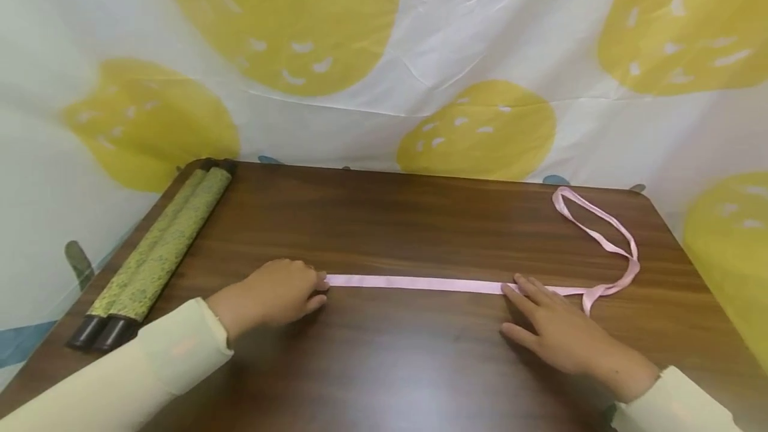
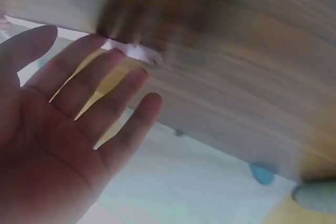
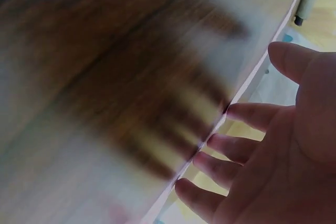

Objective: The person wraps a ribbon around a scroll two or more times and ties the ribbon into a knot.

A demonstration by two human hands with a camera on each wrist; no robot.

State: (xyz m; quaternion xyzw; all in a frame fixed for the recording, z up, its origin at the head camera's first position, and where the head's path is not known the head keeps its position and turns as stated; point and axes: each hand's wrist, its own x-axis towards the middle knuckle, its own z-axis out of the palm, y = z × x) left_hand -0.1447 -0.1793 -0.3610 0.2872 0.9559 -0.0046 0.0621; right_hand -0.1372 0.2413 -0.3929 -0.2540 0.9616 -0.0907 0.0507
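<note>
A pink ribbon [image 1: 414,283] stretches straight and flat across the middle of the dark wooden table. Its right part twists and curves into a loose loop toward the back right. At the ribbon's left end, the fingertips of my left hand [image 1: 273,293] rest on it. The left wrist view shows that hand [image 2: 79,103] with its fingers extended and slightly spread, the ribbon [image 2: 137,52] by their tips. My right hand [image 1: 567,339] touches the ribbon farther right with straight, spread fingers. In the right wrist view, its fingertips [image 3: 215,140] lie along the ribbon's edge.
Two rods or rolls with a green-yellow patterned covering [image 1: 165,245] and black ends lie side by side along the table's left edge. Behind the table [image 1: 384,219] hangs a white cloth [image 1: 336,129] printed with large yellow lemons.
</note>
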